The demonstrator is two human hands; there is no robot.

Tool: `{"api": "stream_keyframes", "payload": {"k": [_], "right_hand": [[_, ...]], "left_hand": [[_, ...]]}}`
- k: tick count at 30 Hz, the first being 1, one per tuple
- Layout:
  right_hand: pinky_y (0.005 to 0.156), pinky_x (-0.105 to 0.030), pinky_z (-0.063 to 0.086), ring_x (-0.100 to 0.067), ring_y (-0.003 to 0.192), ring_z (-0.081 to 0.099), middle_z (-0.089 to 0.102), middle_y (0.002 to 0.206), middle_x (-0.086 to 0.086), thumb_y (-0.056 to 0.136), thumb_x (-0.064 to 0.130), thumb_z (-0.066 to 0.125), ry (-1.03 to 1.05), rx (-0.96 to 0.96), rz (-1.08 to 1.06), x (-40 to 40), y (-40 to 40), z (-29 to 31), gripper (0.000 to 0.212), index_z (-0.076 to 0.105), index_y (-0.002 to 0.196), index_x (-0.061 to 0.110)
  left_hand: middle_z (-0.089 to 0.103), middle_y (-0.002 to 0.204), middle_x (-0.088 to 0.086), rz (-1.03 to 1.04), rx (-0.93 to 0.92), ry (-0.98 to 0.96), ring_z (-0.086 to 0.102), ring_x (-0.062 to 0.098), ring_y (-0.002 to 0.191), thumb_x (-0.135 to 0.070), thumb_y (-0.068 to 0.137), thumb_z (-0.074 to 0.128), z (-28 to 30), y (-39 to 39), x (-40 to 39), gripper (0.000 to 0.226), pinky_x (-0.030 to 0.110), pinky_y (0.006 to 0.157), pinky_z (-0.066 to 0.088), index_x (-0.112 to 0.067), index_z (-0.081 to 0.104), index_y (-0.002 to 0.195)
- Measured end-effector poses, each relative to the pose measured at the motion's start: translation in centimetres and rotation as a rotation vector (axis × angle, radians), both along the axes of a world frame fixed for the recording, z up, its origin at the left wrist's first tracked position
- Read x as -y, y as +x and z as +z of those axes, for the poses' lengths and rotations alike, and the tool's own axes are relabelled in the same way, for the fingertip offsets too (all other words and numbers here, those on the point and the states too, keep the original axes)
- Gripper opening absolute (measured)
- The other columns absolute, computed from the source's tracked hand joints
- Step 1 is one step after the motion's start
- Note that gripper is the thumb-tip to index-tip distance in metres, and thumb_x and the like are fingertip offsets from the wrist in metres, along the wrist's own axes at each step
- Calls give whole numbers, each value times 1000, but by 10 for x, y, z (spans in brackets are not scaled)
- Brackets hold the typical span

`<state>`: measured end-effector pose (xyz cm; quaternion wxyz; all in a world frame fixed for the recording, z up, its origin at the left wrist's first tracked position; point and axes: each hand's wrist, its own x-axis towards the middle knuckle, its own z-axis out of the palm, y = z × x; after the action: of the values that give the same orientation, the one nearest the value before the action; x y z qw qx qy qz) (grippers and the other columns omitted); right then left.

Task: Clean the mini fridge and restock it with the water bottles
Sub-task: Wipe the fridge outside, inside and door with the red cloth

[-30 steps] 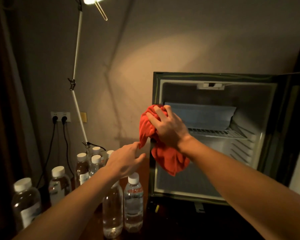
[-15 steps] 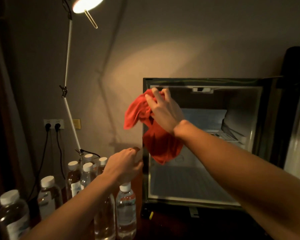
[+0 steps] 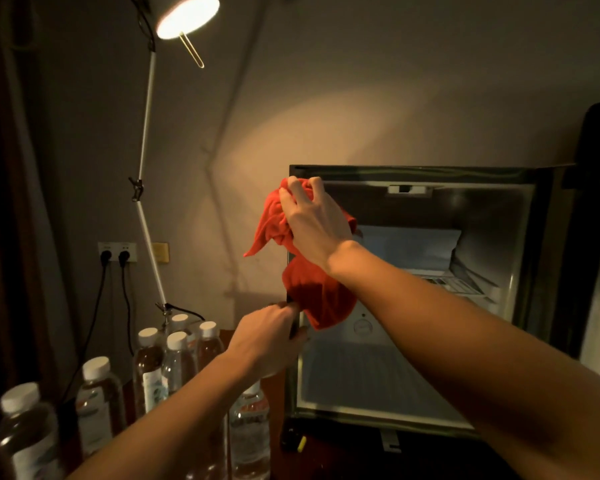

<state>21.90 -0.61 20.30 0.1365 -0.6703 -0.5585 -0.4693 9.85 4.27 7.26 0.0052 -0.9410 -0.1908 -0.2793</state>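
Lamp (image 3: 187, 16) glowing on the dim wall, right hand (image 3: 314, 221) bunches a red cloth (image 3: 321, 299) against the mini fridge (image 3: 413, 173) frame while left hand (image 3: 269, 336) grips its edge beside water bottles (image 3: 177, 362).

The cloth (image 3: 321, 299) is plain bright red. The water bottles (image 3: 177, 362) are clear with white caps and pale labels. The fridge (image 3: 413, 173) has a dark frame and a pale grey-white lining. The lamp pole (image 3: 146, 133) is white.
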Motion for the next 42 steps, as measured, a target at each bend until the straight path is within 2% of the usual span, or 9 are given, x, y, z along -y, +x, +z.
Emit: {"api": "stream_keyframes", "payload": {"k": [6, 11, 16, 22, 25, 32, 37, 39, 42], "right_hand": [[93, -51, 45, -41, 118, 45, 40, 136, 4, 76, 28, 55, -8, -132, -254, 24, 75, -1, 57, 52, 133, 23], [99, -42, 43, -39, 112, 44, 44, 141, -9, 72, 9, 57, 218, -59, -200, 95, 52, 14, 70, 47, 141, 14], [103, -46, 39, -41, 110, 45, 47, 132, -16, 73, 33, 28, 330, -181, -160, 92, 60, 8, 72, 49, 135, 4], [80, -40, 56, -30, 99, 36, 64, 102, -22, 56, 6, 50, 257, -58, -104, 51, 7, 29, 53, 66, 104, -10], [90, -45, 49, -39, 110, 43, 52, 123, -21, 70, 0, 51, 177, -133, -184, 62, 16, 31, 53, 55, 122, -6], [90, -47, 45, -42, 106, 44, 47, 122, -20, 74, 23, 39, 370, -317, -357, 146, 84, 22, 43, 55, 108, 2], [98, -4, 27, -14, 103, 35, 47, 111, -5, 88, -2, 51, 462, -342, -542, 194, 116, 14, 28, 55, 115, -5], [99, -35, 41, -34, 111, 42, 48, 124, -21, 75, 0, 62, 452, -284, -646, 188, 119, 13, 34, 59, 108, -7], [77, -37, 46, -32, 96, 48, 57, 111, -17, 73, 12, 69, 349, -211, -804, 178, 113, 17, 29, 65, 100, 2]], "left_hand": [[63, 114, 0, -51, 2, 36, 62, 24, 103, -38, 94, 47, 5, 14, 16, 30, 41, 78, 55, -21, 56, 116], [62, 119, -2, -97, -15, 46, 62, 21, 106, -41, 96, 44, 1, 30, 29, 34, 38, 80, 55, -23, 56, 122], [63, 115, -2, -109, -12, 71, 62, 20, 104, -43, 94, 42, -2, 38, 32, 35, 40, 79, 56, -22, 57, 118], [63, 110, -1, -113, -2, 62, 62, 22, 101, -40, 94, 44, 3, 27, 28, 29, 39, 77, 54, -24, 56, 114], [62, 107, 0, -113, 13, 70, 62, 23, 99, -39, 95, 45, 10, 28, 28, 24, 40, 75, 53, -22, 57, 108], [62, 110, -3, -151, -5, 84, 61, 21, 103, -44, 91, 41, 5, 52, 45, 32, 38, 72, 53, -24, 55, 111], [60, 120, -7, -209, -7, 67, 58, 17, 112, -42, 95, 46, -4, 66, 58, 33, 33, 81, 48, -28, 55, 124], [60, 124, -7, -233, 12, 43, 58, 15, 112, -41, 96, 47, -6, 71, 61, 35, 32, 84, 49, -29, 54, 128], [60, 123, -7, -259, 0, 22, 58, 14, 110, -43, 95, 47, -11, 77, 64, 36, 33, 85, 52, -28, 54, 127]]}}
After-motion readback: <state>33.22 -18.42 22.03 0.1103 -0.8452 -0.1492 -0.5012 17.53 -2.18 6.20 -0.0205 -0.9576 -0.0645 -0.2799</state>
